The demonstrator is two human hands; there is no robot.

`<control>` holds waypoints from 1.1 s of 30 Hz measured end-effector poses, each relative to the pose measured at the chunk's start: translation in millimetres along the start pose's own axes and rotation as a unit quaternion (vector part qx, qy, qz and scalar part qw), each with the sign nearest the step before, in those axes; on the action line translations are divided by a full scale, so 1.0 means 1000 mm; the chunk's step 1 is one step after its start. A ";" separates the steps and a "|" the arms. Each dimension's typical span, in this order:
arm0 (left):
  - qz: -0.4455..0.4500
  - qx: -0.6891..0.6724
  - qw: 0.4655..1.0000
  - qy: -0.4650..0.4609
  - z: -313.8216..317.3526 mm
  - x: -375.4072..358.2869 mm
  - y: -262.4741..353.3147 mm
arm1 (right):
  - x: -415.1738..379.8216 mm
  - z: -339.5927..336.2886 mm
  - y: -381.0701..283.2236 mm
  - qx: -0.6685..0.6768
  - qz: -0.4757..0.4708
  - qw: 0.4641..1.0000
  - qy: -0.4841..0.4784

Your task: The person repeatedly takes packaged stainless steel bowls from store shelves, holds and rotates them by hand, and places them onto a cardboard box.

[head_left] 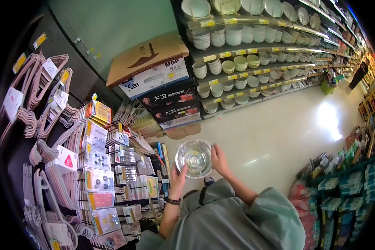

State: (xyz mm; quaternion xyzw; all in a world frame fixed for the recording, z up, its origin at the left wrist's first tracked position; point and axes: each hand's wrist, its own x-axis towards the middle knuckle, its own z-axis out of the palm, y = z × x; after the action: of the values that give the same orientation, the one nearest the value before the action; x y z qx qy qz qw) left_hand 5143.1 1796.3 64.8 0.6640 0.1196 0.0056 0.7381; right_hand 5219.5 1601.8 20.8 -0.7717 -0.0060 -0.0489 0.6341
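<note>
A clear, round glass bowl (193,156) is held out in front of my body, over the shop floor. My left hand (178,180) grips its lower left rim, and a dark beaded bracelet (173,201) circles that wrist. On the opposite side, my right hand (219,158) holds the bowl's right edge, fingers against the glass. The bowl's inside shows through with light reflections and nothing in it that I can make out.
Shelves of stacked bowls (234,35) and plates rise ahead. Mop boxes (158,79) stand at their left end. Hangers (62,179) and packaged hooks (99,183) line the left rack. Packaged goods (333,193) sit at the right. A person in dark clothing (359,74) is far off.
</note>
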 end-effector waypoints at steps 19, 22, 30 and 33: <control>0.283 0.066 0.953 -0.086 -0.026 0.365 0.116 | 0.381 0.095 -0.088 0.106 -0.028 0.990 0.089; 0.320 0.046 0.944 -0.063 -0.034 0.449 0.139 | 0.458 0.116 -0.117 0.109 -0.012 0.990 0.085; 0.364 0.159 0.918 -0.018 -0.031 0.625 0.194 | 0.640 0.163 -0.128 0.091 -0.001 0.990 0.106; 0.353 0.217 0.910 -0.014 -0.028 0.662 0.199 | 0.687 0.174 -0.105 0.051 -0.004 0.991 0.127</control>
State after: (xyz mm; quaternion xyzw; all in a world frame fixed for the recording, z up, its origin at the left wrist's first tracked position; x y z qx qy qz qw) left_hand 5810.7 1958.1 145.7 0.8067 -0.1346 0.2305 0.5272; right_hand 5907.6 1757.0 147.6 -0.7260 0.0687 -0.1485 0.6680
